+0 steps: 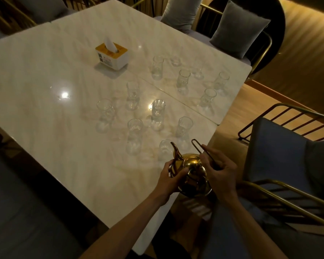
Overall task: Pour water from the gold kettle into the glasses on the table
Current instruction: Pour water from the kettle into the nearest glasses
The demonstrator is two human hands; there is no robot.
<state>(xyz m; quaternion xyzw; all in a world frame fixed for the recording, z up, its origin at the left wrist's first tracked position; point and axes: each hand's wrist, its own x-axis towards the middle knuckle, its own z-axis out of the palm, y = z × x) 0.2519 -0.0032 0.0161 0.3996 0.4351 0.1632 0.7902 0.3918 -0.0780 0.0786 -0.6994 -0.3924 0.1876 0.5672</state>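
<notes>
Here, gold kettle (192, 171) sits between both hands.

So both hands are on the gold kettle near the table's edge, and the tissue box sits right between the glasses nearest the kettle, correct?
Not quite. In the head view the left hand and right hand do hold the kettle near the table edge, but the tissue box stands at the far side, beyond the glasses, not between them.

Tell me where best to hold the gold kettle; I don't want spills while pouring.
Grip the thin wire handle from the right, as the right hand does: it rises opposite the spout. Steady the gold kettle body from the left with the left hand.
</notes>
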